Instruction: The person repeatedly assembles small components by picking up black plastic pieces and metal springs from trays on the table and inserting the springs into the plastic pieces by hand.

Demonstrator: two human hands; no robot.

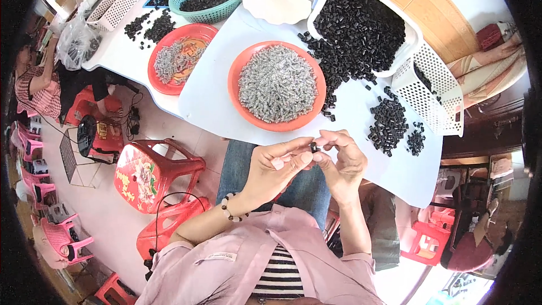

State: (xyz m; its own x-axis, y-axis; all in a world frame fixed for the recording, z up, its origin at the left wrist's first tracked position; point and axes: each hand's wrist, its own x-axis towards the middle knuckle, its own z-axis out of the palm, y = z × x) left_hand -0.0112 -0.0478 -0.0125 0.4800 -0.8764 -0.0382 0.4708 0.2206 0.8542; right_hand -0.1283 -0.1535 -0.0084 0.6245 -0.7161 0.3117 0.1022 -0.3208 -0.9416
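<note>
Small black cylindrical piece, short and stubby with a dark, slightly glossy side, is held up in front of the body, over the lap and just off the table's near edge. The left hand has its thumb and index fingertip clamped on the piece. The right hand meets it from the other side, thumb and index bent close together at the piece's right end; a pale bit shows there, perhaps a silver part or only glare, and I cannot tell whether those tips grip it.

The white tabletop has its near edge just beyond the fingers. On it, next to that edge, stands an orange-red bowl heaped with small silver parts. To its right, a loose pile of black pieces lies apart from the bowl, with bare tabletop between. Farther back, a white tub overflows with similar black pieces, and a white perforated basket leans beside it.
</note>
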